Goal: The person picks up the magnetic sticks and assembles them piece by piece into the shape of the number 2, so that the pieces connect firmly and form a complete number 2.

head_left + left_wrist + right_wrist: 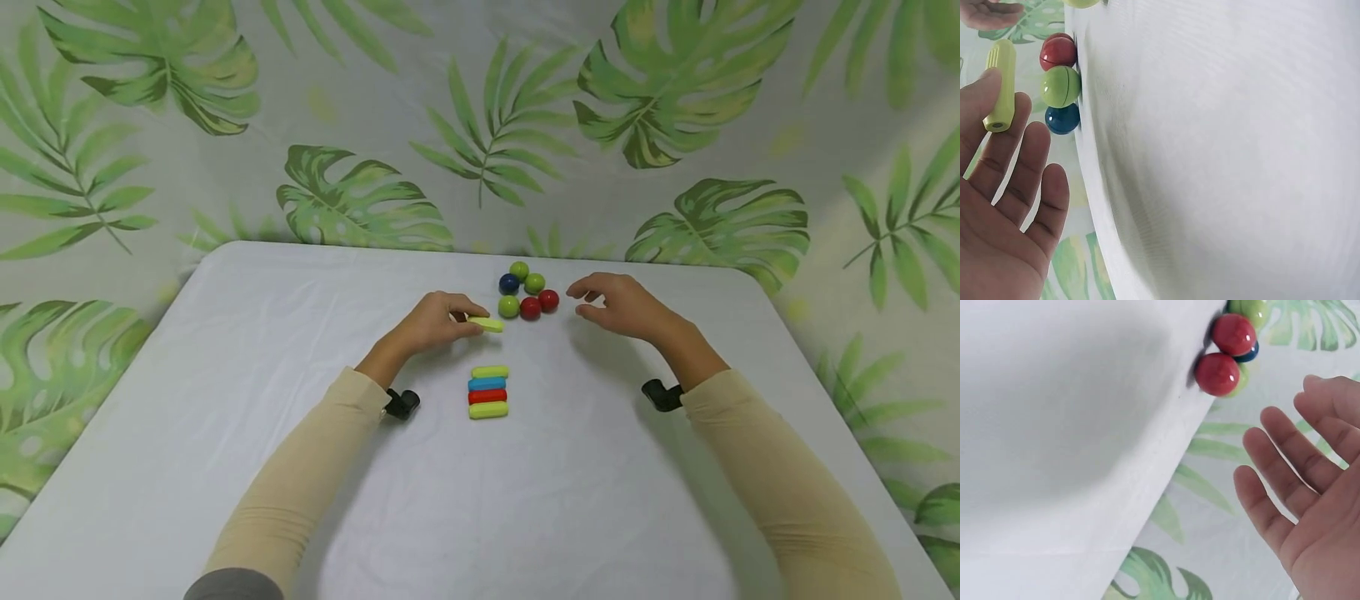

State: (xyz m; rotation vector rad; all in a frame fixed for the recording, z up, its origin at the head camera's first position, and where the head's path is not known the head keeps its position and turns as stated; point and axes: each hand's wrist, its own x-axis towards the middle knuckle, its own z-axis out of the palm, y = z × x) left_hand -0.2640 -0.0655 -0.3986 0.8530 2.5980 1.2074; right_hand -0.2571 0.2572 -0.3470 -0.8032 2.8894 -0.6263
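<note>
My left hand (437,321) pinches a yellow-green stick (491,324) between thumb and forefinger, above the table. In the left wrist view the stick (1001,87) has ridges on one side and a flat end, and the other fingers are spread. Just beyond it sits a cluster of glossy balls: a dark blue ball (508,284), a red ball (530,308), another red ball (549,300) and green balls (508,307). To the right of the cluster, my right hand (622,307) hovers with loosely bent fingers, holding nothing; the right wrist view shows the red balls (1217,374) apart from its fingertips.
Nearer to me, a row of sticks lies stacked side by side: a yellow-green stick (490,372), a blue stick (487,384), a red stick (487,397) and a front yellow-green stick (488,410). White cloth covers the table (600,500). A leaf-patterned curtain (495,125) hangs behind.
</note>
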